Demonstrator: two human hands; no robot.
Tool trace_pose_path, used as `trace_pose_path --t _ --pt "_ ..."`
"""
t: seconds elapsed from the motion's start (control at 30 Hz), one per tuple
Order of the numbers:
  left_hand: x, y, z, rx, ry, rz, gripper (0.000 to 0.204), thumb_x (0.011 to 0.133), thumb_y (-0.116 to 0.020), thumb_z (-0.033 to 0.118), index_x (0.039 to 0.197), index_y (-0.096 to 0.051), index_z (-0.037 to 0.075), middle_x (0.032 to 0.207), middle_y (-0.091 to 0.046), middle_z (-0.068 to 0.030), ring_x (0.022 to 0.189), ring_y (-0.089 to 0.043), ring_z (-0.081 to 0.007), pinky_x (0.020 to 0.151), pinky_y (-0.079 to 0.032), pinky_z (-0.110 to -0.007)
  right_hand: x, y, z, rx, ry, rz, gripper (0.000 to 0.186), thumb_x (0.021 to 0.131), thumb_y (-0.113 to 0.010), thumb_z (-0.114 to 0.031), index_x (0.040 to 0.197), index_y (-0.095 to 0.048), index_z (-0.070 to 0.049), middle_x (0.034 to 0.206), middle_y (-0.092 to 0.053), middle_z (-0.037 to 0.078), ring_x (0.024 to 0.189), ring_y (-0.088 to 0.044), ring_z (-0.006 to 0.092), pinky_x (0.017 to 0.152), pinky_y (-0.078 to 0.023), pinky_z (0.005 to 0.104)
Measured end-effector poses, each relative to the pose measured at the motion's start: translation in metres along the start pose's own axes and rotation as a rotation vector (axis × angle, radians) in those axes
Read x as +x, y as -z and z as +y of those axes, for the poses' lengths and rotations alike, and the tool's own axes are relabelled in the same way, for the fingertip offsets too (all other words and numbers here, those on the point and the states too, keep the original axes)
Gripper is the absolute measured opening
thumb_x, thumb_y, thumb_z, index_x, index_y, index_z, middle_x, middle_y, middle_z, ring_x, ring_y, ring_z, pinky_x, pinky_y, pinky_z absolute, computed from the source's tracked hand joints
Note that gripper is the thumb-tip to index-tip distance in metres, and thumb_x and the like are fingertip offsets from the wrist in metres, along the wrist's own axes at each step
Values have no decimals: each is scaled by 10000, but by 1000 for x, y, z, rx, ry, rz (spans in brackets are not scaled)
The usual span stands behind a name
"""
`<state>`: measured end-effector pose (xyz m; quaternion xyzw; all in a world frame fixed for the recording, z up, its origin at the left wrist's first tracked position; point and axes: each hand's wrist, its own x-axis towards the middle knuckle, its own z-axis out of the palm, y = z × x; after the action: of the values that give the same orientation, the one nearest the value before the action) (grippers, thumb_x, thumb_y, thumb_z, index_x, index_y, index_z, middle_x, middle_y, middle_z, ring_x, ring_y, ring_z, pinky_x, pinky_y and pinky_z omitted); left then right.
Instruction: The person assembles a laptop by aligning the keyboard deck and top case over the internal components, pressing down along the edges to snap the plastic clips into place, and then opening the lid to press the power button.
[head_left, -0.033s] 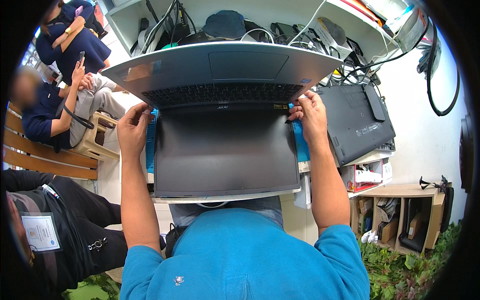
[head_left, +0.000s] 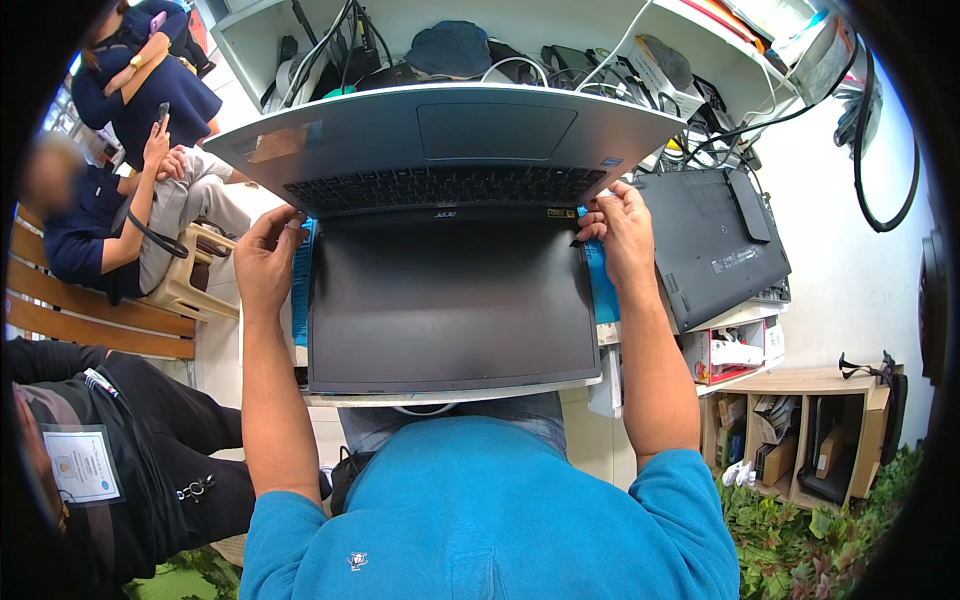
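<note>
An open grey laptop [head_left: 450, 300] lies in front of me. Its dark screen faces up near my chest, and the keyboard half [head_left: 445, 140] tilts up and away. My left hand [head_left: 265, 255] grips the screen's left edge near the hinge. My right hand [head_left: 620, 230] pinches the screen frame at its right corner by the hinge. A blue mat [head_left: 600, 285] shows under the laptop on both sides.
A white shelf [head_left: 560, 30] behind holds cables and a dark cap [head_left: 450, 45]. A second dark laptop [head_left: 715, 250] lies bottom-up at right. People sit on a wooden bench [head_left: 90, 310] at left. A low wooden rack [head_left: 800, 430] and plants stand at lower right.
</note>
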<state>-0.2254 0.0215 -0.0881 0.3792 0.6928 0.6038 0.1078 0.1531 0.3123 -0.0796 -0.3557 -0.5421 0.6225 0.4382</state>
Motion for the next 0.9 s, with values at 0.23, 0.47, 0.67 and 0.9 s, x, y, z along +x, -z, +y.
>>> trace_pose_path --t 0.23,0.47,0.67,0.9 --pt "0 0 0 -7 -4 -5 211 1055 -669 -18 1249 -739 -63 1132 -772 -101 1028 -740 -154 904 -637 -300 0 0 0 2 -1 4 337 1088 -650 -155 1338 -583 61 975 -703 115 729 -689 126 582 -607 265" --pt "0 -1 0 -86 -42 13 248 1052 -670 -21 1293 -712 -59 1145 -761 -101 1034 -740 -164 916 -642 -318 -2 1 -1 -43 5 8 327 1093 -648 -157 1339 -582 48 981 -708 122 721 -687 126 582 -612 276" --pt "1 0 -6 -114 -65 -2 252 1048 -685 -8 1295 -715 -52 1136 -755 -88 1022 -729 -142 917 -635 -315 -2 2 -5 -80 7 -35 333 1127 -623 -203 1339 -566 48 1048 -683 129 751 -686 109 620 -627 262" --pt "-1 0 -5 -87 -90 -12 268 1072 -698 65 1314 -695 -51 1154 -757 -84 999 -752 -159 864 -598 -280 -3 0 -6 -64 -6 -9 312 1105 -634 -150 1343 -572 42 1010 -720 141 714 -681 119 597 -623 282"
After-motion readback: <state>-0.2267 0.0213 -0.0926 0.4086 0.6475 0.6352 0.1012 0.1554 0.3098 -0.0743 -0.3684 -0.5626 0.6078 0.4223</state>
